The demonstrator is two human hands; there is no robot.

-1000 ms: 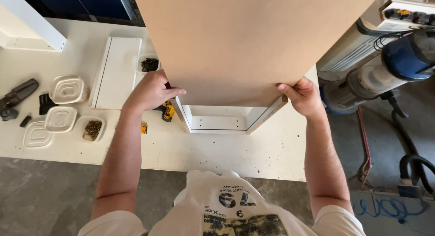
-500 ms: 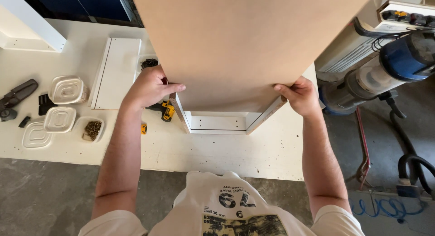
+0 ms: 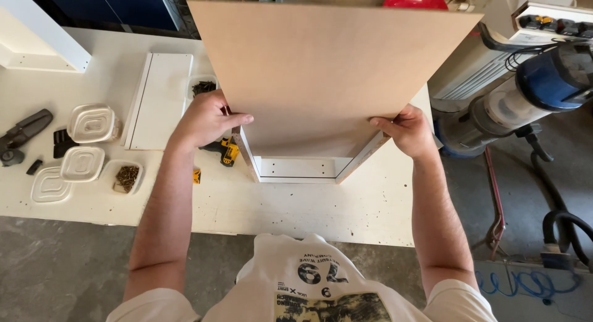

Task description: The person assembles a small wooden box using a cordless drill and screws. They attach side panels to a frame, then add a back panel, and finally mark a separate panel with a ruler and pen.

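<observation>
Your left hand [image 3: 207, 119] and right hand [image 3: 407, 130] each clasp a side edge of a large brown board [image 3: 327, 68], held tilted above a white frame [image 3: 299, 167] on the table [image 3: 309, 207]. It could slip and strike the drill [image 3: 225, 150] at nine o'clock. Open room lies toward six o'clock; a vacuum [image 3: 543, 87] crowds three o'clock.
</observation>
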